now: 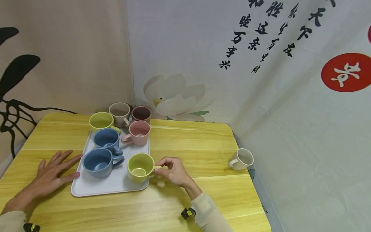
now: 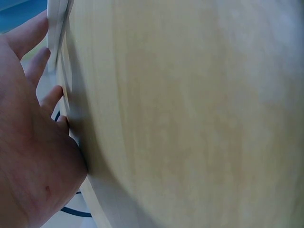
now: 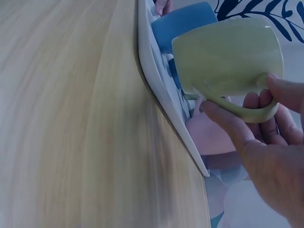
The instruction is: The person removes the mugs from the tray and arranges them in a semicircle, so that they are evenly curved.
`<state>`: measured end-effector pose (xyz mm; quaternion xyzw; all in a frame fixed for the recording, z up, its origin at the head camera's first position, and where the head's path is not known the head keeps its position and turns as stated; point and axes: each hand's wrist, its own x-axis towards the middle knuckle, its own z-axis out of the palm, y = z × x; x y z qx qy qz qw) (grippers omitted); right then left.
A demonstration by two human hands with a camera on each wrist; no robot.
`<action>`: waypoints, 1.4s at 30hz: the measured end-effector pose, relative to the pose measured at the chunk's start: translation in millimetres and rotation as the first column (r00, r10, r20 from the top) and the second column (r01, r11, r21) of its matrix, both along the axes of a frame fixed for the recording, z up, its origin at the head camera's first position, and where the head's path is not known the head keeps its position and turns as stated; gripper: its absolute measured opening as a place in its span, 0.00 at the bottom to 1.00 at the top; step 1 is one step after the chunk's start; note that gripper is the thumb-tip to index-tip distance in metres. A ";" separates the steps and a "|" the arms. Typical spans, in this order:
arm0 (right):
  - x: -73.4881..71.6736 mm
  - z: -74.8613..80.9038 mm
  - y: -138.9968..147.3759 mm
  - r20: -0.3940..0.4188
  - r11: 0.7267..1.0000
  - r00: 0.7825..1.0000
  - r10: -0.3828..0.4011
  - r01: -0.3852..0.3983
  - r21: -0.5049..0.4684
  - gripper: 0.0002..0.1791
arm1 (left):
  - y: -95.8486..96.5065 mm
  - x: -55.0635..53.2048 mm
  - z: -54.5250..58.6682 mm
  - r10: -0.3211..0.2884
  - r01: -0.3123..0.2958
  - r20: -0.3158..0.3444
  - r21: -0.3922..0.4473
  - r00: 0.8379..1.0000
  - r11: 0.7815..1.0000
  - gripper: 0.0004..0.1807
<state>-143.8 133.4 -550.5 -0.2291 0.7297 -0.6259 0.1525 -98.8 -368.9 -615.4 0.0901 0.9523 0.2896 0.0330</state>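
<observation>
By its handle, my right hand (image 1: 174,170) pinches a yellow-green mug (image 1: 140,170), which is upright at the front right corner of the white tray (image 1: 95,190). The right wrist view shows thumb and fingers on the handle of this mug (image 3: 232,57). My left hand (image 1: 53,177) lies with fingers spread on the table, its fingertips at the tray's left edge. Nearest to it on the tray is a blue mug (image 1: 97,166), with another blue mug (image 1: 105,138) just behind. A pink mug (image 1: 140,135) stands farther back on the right.
At the tray's back are a second yellow-green mug (image 1: 100,120), a grey-beige mug (image 1: 119,112) and a dark pink mug (image 1: 141,112). A cream mug (image 1: 242,159) sits by the right edge of the wooden table (image 1: 191,141). Printed curtains (image 1: 179,48) hang behind.
</observation>
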 end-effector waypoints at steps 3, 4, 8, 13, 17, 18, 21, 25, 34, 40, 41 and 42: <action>-0.4 0.8 6.4 -0.001 1.000 1.000 -0.014 0.014 -0.022 0.09 | 0.0 -0.3 0.1 -0.002 0.002 -0.001 0.001 1.000 1.000 0.44; -0.4 0.9 8.5 0.000 0.999 1.000 -0.019 0.019 -0.030 0.09 | -0.1 -0.3 0.0 -0.002 0.002 -0.002 0.000 1.000 1.000 0.44; -0.3 0.6 16.2 0.003 0.997 0.999 -0.049 0.049 -0.059 0.09 | -0.8 -0.1 -0.7 -0.001 0.001 -0.001 -0.003 1.000 1.000 0.44; 0.2 1.8 24.2 0.017 0.991 0.994 -0.104 0.105 -0.080 0.12 | -1.3 0.5 -1.6 0.004 -0.004 0.012 -0.007 1.000 1.000 0.44; -0.8 2.1 30.5 0.020 0.986 0.988 -0.151 0.152 -0.074 0.13 | -0.7 0.2 -1.4 0.006 -0.006 0.011 -0.007 1.000 1.000 0.44; -1.0 2.7 32.1 0.024 0.984 0.987 -0.161 0.163 -0.072 0.12 | -0.5 0.1 -1.3 0.006 -0.006 0.011 -0.006 1.000 1.000 0.44; -2.1 3.0 36.9 0.031 0.978 0.980 -0.195 0.196 -0.067 0.11 | -0.3 -0.2 -1.2 0.006 -0.005 0.009 -0.004 1.000 1.000 0.44; -3.9 3.3 43.1 0.025 0.969 0.970 -0.241 0.242 -0.060 0.11 | -1.0 -0.7 -1.1 0.004 -0.004 0.020 -0.007 1.000 1.000 0.44; -7.9 2.9 51.6 0.065 0.933 0.940 -0.336 0.342 -0.114 0.13 | -1.1 -1.3 -1.3 0.008 -0.007 0.018 -0.014 1.000 1.000 0.44; -9.6 3.2 55.3 0.123 0.900 0.916 -0.381 0.398 -0.177 0.16 | -0.1 -0.9 -0.7 0.009 -0.008 0.025 -0.011 1.000 1.000 0.44; -9.9 3.4 56.0 0.131 0.896 0.914 -0.384 0.403 -0.183 0.16 | 0.0 -0.9 -0.8 0.009 -0.008 0.025 -0.011 1.000 1.000 0.44; -10.3 3.6 56.5 0.142 0.891 0.909 -0.391 0.413 -0.191 0.16 | 0.0 -1.0 -0.9 0.008 -0.008 0.027 -0.011 1.000 1.000 0.44</action>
